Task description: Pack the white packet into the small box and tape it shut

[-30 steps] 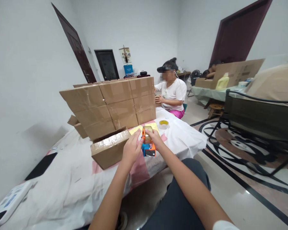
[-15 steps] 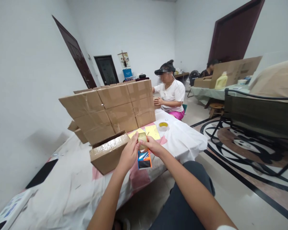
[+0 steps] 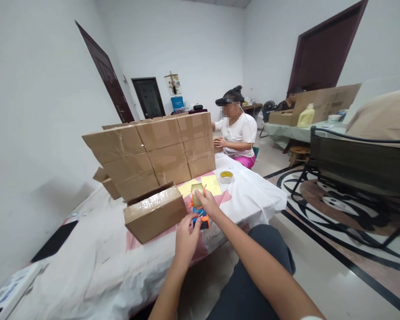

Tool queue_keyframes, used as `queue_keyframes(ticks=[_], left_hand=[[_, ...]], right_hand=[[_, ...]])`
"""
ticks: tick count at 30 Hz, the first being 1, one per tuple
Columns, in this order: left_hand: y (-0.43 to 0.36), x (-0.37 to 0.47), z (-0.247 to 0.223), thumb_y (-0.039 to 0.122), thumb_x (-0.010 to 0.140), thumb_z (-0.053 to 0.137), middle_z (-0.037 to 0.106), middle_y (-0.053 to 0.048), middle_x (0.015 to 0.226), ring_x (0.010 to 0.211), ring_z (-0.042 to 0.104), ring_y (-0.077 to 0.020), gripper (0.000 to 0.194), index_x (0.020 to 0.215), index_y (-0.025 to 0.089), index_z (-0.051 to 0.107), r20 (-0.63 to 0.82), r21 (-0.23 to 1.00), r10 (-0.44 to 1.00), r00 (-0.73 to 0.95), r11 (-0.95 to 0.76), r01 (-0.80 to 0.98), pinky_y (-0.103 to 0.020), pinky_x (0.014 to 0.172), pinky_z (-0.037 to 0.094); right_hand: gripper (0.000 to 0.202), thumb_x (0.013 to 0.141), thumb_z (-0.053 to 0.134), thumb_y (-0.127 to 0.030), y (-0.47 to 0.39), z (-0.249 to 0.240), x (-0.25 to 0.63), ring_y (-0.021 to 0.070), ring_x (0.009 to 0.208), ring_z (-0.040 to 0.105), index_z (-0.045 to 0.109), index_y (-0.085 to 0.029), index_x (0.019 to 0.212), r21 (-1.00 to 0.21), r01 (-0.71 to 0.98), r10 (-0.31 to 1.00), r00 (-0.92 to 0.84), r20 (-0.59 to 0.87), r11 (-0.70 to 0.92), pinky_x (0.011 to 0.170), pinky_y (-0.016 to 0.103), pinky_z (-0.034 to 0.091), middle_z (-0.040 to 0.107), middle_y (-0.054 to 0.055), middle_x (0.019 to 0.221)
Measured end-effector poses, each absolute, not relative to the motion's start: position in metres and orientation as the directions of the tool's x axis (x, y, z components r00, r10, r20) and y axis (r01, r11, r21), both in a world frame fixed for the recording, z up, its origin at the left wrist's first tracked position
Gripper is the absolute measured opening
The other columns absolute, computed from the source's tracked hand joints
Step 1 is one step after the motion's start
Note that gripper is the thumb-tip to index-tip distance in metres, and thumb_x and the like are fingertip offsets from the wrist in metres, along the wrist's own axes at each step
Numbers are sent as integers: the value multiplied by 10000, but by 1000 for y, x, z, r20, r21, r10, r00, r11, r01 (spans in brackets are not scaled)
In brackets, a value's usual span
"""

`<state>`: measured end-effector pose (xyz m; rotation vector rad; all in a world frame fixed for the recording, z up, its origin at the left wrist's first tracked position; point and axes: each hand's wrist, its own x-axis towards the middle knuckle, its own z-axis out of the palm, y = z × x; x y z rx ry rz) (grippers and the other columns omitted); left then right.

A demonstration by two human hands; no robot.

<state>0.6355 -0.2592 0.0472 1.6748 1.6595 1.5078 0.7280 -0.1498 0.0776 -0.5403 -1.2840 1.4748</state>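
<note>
Left hand just dropped to the tape dispenser's lower end, grip there unclear, so only right hand clearly holds it, over desk's near edge.

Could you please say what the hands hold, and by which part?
The right hand holds a tape dispenser at its roll end; the left hand is at the opposite end, grip unclear.
</note>
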Motion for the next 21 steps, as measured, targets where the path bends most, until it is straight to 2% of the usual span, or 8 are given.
queue_keyframes(ticks=[4, 9, 13, 16, 19, 21], left_hand=[[-263, 641, 43, 467, 903, 565, 769, -87, 969, 944, 705, -262, 324, 897, 204, 754, 405, 856, 881, -245, -272, 439, -396, 885, 535], [-268, 646, 45, 488, 902, 567, 772, -91, 981, 967, 706, -252, 355, 900, 198, 771, 416, 874, 866, -277, -296, 386, -380, 915, 530], [-272, 648, 45, 482, 902, 574, 773, -86, 969, 940, 709, -249, 344, 886, 203, 775, 411, 880, 859, -305, -287, 379, -379, 890, 538], [-275, 650, 41, 486, 886, 594, 772, -103, 1030, 1011, 694, -286, 333, 909, 214, 786, 415, 873, 838, -356, -256, 415, -450, 958, 507], [-277, 653, 38, 484, 880, 596, 760, -99, 1120, 1134, 651, -329, 304, 883, 254, 795, 467, 813, 793, -391, -212, 542, -573, 1091, 367], [-279, 656, 36, 469, 892, 580, 754, -85, 1153, 1168, 641, -330, 288, 872, 276, 792, 485, 780, 785, -386, -188, 597, -610, 1125, 293]], right_hand=[[582, 729, 661, -754, -150, 73, 729, 148, 522, 566, 604, -175, 762, -916, -390, 878, -402, 260, 93, 519, 272, 477, 588, -1, 589], [622, 714, 619, -813, -145, 68, 731, 115, 530, 473, 526, -201, 651, -910, -396, 943, -242, 230, 121, 502, 243, 401, 512, -34, 560], [627, 715, 596, -835, -142, 64, 729, 140, 558, 509, 529, -213, 674, -910, -399, 966, -170, 194, 113, 505, 254, 402, 518, -34, 550], [625, 724, 584, -839, -138, 62, 726, 149, 556, 532, 524, -218, 694, -906, -412, 974, -149, 169, 95, 506, 261, 417, 536, -30, 552], [621, 715, 599, -835, -135, 59, 723, 147, 519, 529, 516, -220, 690, -901, -427, 976, -153, 153, 74, 484, 264, 416, 534, -31, 537], [612, 716, 608, -826, -133, 58, 723, 143, 496, 527, 511, -222, 694, -894, -443, 976, -158, 147, 63, 471, 263, 417, 523, -38, 522]])
